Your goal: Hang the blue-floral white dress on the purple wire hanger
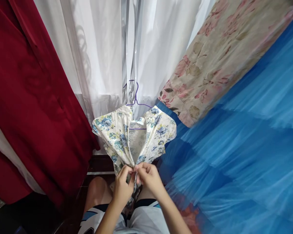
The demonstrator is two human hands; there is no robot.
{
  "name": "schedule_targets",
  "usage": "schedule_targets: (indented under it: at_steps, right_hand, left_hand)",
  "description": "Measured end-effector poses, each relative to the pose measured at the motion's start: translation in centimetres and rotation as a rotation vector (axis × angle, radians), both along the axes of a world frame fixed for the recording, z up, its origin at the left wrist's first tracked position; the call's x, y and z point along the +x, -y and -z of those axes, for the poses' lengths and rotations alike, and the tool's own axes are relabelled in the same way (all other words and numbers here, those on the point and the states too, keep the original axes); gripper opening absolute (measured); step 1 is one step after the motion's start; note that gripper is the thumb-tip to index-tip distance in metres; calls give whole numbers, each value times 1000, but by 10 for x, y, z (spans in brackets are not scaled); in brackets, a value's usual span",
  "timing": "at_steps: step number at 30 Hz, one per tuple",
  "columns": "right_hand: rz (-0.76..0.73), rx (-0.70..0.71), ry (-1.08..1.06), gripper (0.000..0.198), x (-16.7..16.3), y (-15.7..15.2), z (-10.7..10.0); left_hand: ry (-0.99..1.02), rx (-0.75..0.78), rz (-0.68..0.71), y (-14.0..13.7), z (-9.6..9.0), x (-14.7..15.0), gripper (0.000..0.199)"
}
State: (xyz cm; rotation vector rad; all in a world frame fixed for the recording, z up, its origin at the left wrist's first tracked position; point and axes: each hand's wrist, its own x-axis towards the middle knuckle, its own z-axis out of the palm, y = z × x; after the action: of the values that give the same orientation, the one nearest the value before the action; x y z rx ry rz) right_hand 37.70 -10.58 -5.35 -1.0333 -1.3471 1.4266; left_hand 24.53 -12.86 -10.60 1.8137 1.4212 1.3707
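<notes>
A white blouse [118, 138] with blue flowers and green leaves hangs in front of me on a purple hanger [136, 97]. Its neckline gapes in a V at the top, and the two front edges meet low down at my fingers. My left hand [124, 183] pinches the left front edge. Close beside it, my right hand [147, 175] pinches the right front edge, and the fingertips of both hands nearly touch. Whether a button lies between the fingers is hidden. The lower part of the blouse hangs behind my hands, over my lap.
Dark red curtain cloth [39, 97] hangs at the left and white curtains [97, 48] behind the hanger. To the right are a beige cloth with pink flowers [197, 65] and a ruffled blue tulle fabric [234, 156]. My knee [96, 191] is below.
</notes>
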Motion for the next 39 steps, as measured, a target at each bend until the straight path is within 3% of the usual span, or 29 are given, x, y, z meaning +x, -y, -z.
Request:
schedule_targets:
  at_steps: [2,7,9,11,14,17,19,23,25,27,30,33,36,39]
  right_hand:
    - [-2,33,-32,30,10,-23,-29]
    - [66,249,-109,32,12,-91,-122]
    - [111,304,-155,30,4,-107,-148]
    - [138,339,-187,28,-3,-112,-160]
    - [139,357,-179,27,-8,-103,-159]
    - [130,357,-140,27,-9,-89,-149]
    - [129,380,-102,28,-8,-80,-147]
    - [113,476,-2,28,-9,-68,-155]
    - [92,529,40,28,-11,-65,-158]
    - [108,583,78,26,-13,-66,-155]
    - [279,693,196,21,-20,-76,-138]
    - [406,738,392,17,-23,-87,-112]
    - [341,687,514,18,-19,-86,-91]
    - [254,662,537,19,-11,-72,-82]
  left_hand:
    - [-124,3,61,-3,-10,-5,12]
    - [-368,-31,115,-1,-28,-1,13]
    - [-436,-26,117,4,-28,4,14]
    - [-473,-28,127,7,-24,7,16]
    - [-418,-60,159,3,-19,2,15]
    - [-268,-4,166,-18,-37,-11,13]
    - [-153,117,105,-37,-69,-21,17]
    - [-67,409,18,-71,-156,-32,40]
    - [-168,486,54,-82,-190,-33,32]
    - [-259,532,60,-87,-209,-30,22]
    - [-287,577,6,-90,-217,-25,17]
    - [-194,610,-88,-97,-216,-30,16]
    - [7,644,-250,-117,-210,-59,18]
    - [283,619,-358,-147,-191,-106,20]
